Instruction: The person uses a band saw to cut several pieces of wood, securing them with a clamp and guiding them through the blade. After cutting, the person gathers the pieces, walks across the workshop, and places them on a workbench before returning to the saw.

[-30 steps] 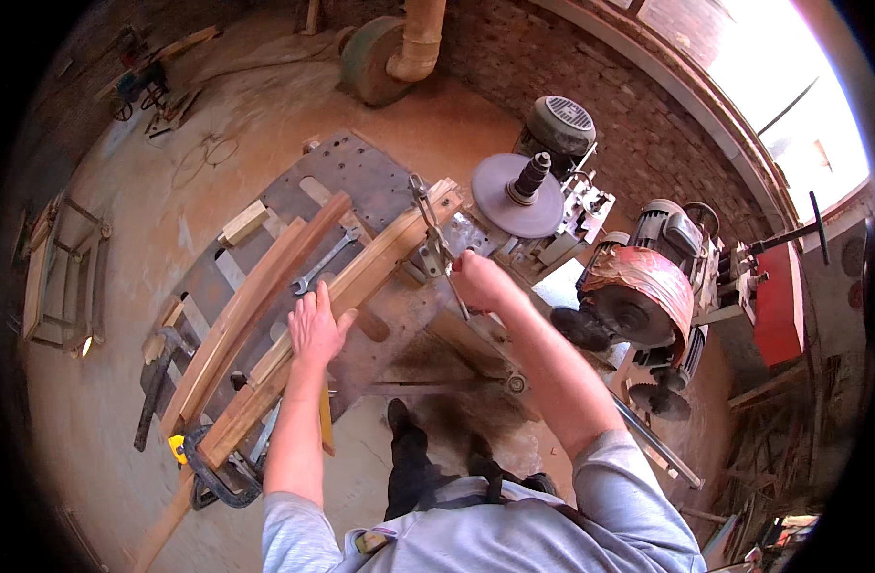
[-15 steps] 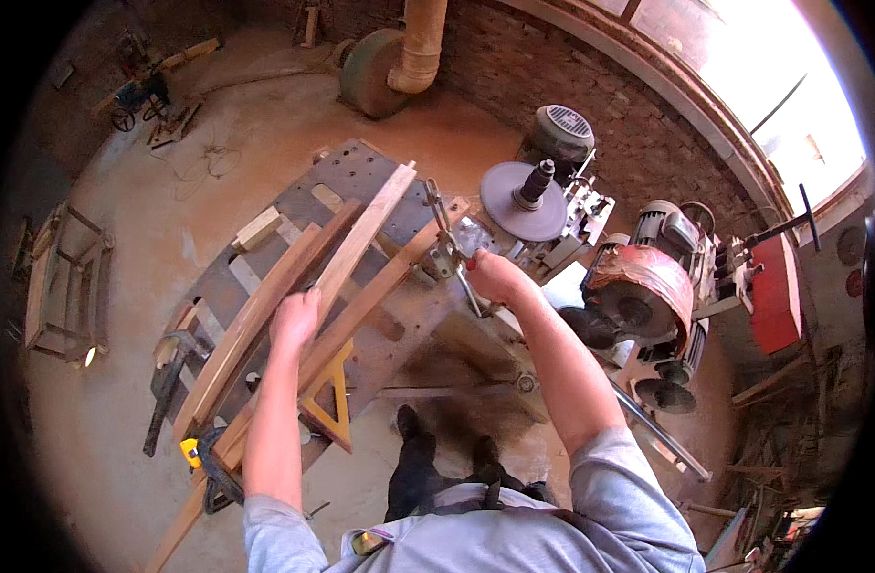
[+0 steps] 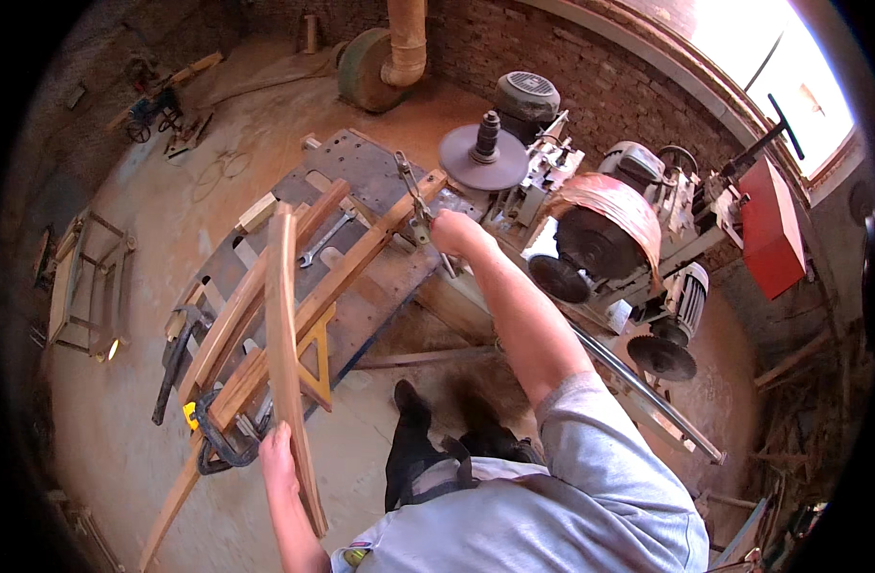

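Gripping pale, smooth, gently curved wooden strip [image 3: 283, 334] near lower end with left hand [image 3: 279, 456], forearm low. Reaching forward with right arm, nearly straight; curled at handle of metal toggle clamp [image 3: 414, 196] with right hand [image 3: 453, 234], well apart from left. Held aslant before slotted, drilled grey metal table [image 3: 356, 158], visibly grained along length. Crossing in front of squared brown beam [image 3: 356, 265], near flat yellow triangle [image 3: 324, 358].

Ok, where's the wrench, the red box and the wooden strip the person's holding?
Wrench [image 3: 327, 238]: head view, middle of its shaft.
Red box [image 3: 773, 231]: head view, on its side.
Wooden strip [image 3: 285, 358]: head view, middle of its length.
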Tool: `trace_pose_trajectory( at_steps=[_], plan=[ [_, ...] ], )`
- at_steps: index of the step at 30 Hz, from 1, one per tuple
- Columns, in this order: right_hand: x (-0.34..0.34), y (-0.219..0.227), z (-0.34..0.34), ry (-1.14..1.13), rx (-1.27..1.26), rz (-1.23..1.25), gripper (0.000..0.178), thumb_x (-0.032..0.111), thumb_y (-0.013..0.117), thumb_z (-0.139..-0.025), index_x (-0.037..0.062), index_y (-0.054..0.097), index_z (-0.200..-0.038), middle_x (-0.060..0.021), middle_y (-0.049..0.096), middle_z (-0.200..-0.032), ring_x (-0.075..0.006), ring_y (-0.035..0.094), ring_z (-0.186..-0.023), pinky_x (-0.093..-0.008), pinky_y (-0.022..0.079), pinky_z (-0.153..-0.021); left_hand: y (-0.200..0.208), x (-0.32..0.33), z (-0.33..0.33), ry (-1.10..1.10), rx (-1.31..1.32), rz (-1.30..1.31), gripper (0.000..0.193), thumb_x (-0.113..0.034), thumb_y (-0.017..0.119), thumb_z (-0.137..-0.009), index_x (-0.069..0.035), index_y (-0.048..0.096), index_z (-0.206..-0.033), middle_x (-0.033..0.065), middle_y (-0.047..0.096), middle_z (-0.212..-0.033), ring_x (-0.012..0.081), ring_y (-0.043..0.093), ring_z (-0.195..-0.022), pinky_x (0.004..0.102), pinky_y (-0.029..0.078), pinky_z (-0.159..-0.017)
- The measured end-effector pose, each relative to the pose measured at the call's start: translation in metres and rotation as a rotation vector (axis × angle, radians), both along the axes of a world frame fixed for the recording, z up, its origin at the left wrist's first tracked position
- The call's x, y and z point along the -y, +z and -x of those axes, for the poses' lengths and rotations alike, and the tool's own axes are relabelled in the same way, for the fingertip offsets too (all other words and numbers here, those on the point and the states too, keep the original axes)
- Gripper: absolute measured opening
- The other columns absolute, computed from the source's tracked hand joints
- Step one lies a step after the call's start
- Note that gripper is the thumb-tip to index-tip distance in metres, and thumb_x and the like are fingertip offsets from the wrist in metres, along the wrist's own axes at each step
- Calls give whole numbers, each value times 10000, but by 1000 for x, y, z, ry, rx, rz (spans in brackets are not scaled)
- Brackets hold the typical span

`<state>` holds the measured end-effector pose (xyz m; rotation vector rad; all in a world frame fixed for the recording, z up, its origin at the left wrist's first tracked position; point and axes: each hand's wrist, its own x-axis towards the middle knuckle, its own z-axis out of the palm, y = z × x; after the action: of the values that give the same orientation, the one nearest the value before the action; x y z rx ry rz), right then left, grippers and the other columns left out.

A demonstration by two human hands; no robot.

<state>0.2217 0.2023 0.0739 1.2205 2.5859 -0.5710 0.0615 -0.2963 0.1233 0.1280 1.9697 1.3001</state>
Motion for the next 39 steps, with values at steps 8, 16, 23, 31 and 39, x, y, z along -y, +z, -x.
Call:
trace_pose_trajectory(
  at_steps=[8, 16, 23, 31, 39],
  plan=[
    [22, 0, -82, -88, 68, 146, 412, 73, 532, -839, -49, 538, -1232, -261, 611, -1238, -387, 598, -1162, -456, 495, -949, 25, 50, -135, 268, 35, -196, 346, -337, 544, -974, -10, 600, -1073, 51, 595, -945, 140, 569, -858, 294, 472, -728],
    [104, 94, -188, -316, -27, 253, 412, 104, 478, -894, -47, 495, -1277, -265, 579, -1282, -390, 571, -1195, -459, 474, -977, 51, 53, -205, 197, -50, -322, 318, -310, 544, -975, -4, 599, -1039, 45, 586, -970, 138, 541, -888, 302, 448, -781],
    [145, 112, -287, -309, -3, 185, 353, 105, 463, -906, -54, 521, -1215, -298, 600, -1214, -422, 581, -1157, -482, 480, -949, 69, 92, -245, 110, 18, -349, 200, -219, 556, -966, -43, 591, -876, 16, 579, -906, 110, 523, -853, 272, 431, -758],
    [176, 116, -396, -298, -30, 108, 351, 220, 549, -891, 22, 572, -1180, -222, 657, -1123, -367, 614, -1091, -436, 490, -905, 59, 141, -308, 38, 27, -334, 242, -209, 557, -964, -66, 522, -773, -29, 465, -763, 84, 431, -746, 259, 373, -679],
    [231, 156, -456, -320, -80, -124, 389, 229, 590, -875, 22, 550, -1202, -222, 647, -1049, -385, 620, -993, -464, 498, -851, 75, 161, -343, -173, -31, -306, 283, -258, 597, -969, -66, 516, -777, -50, 464, -747, 52, 395, -699, 234, 344, -606]
  ],
)
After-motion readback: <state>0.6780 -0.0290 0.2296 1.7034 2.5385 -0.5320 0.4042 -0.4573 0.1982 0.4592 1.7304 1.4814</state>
